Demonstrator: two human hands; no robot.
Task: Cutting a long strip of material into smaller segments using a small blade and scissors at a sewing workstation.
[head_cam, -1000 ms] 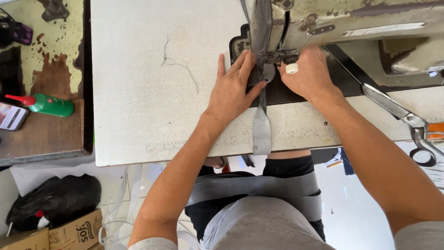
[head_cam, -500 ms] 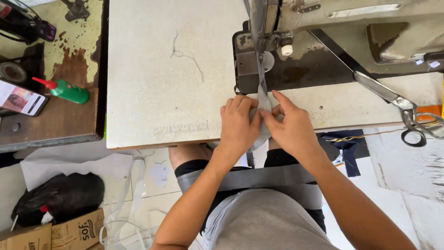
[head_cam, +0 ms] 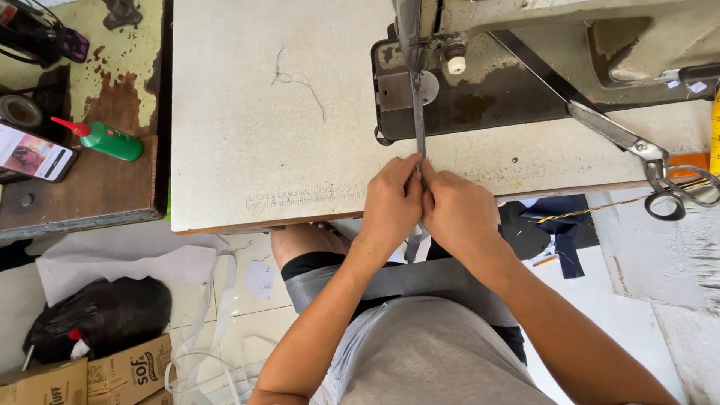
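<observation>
left hand [head_cam: 391, 204], right hand [head_cam: 459, 212], pinching grey strap [head_cam: 418, 124], sewing machine [head_cam: 525, 67]

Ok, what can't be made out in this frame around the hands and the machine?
Head view, the only one:
- Strip: the stretch between both hands is hidden by the left hand and right hand.
- Needle: too small, masked by the strip.
- Sewing machine: top cut off by the upper edge.
- Scissors: one handle loop clipped at the right edge.
- Phone: screen too small to make out.

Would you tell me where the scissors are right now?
The scissors lie at the table's right edge, beside the sewing machine, right of both hands.
</observation>
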